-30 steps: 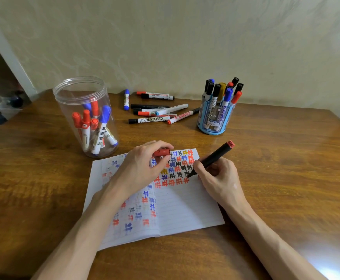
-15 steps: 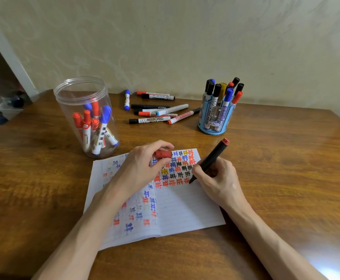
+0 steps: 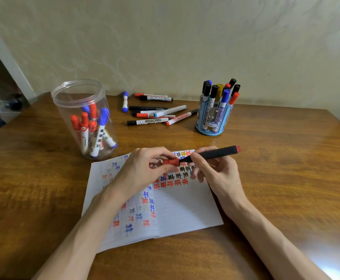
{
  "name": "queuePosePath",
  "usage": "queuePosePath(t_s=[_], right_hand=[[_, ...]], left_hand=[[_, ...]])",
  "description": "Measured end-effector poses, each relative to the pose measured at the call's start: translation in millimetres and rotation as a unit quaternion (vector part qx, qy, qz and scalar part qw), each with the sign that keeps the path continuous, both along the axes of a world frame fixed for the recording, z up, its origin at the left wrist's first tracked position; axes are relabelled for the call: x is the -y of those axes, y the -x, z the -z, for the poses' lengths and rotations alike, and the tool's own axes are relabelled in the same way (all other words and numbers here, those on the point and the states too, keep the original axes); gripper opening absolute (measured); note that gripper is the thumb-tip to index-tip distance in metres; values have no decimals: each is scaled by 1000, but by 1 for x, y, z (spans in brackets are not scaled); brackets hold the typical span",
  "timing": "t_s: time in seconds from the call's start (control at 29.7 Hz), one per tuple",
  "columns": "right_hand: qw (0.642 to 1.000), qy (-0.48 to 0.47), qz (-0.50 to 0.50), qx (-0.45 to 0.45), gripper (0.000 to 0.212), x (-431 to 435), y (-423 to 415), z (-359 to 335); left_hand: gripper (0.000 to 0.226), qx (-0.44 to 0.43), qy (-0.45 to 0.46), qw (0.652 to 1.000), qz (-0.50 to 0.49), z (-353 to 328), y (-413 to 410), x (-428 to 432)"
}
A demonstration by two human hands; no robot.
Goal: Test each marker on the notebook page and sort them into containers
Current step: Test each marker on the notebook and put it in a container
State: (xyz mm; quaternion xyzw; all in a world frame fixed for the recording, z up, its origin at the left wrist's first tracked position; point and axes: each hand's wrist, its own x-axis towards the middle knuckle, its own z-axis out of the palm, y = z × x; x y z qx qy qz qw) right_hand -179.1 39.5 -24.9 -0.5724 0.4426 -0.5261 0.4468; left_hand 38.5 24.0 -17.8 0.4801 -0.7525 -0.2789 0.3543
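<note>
Marker (image 3: 213, 154) now lifted off notebook (image 3: 177, 207) on worktop (image 3: 286, 178); right hand (image 3: 215, 174) grips barrel, left hand (image 3: 145, 170) pinches red cap (image 3: 171, 162) at tip. Test apparently done; sorting next.

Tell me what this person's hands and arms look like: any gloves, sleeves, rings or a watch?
Both are bare. The left hand and right hand wear no gloves, and I can see no rings. The forearms are uncovered down to the bottom edge of the view, with no sleeve, watch or bracelet showing. The fingers are slender, and the nails look short and unpainted as far as they show.
</note>
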Motion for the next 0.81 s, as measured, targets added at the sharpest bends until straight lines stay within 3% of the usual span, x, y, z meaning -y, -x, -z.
queuePosePath(t_s=[0.13,0.3,0.37,0.47,0.57,0.81], right_hand=[[999,-29,-44,-13,21,-2,0,0],[969,-167,-119,140,35,3,9,-9],[977,-160,-91,103,29,4,10,-10],[995,-69,-70,-24,22,4,17,-8],[984,7,-90,-151,18,6,22,-5],[976,63,-59,-199,17,10,18,4]], left_hand=[[26,8,6,1000,-1,1,-1,0],[21,17,16,1000,-19,0,-5,3],[21,21,21,999,-17,-1,-5,3],[22,17,30,999,-18,-1,-7,3],[22,7,48,998,-31,1,-10,5],[22,15,56,997,-56,3,-3,3]])
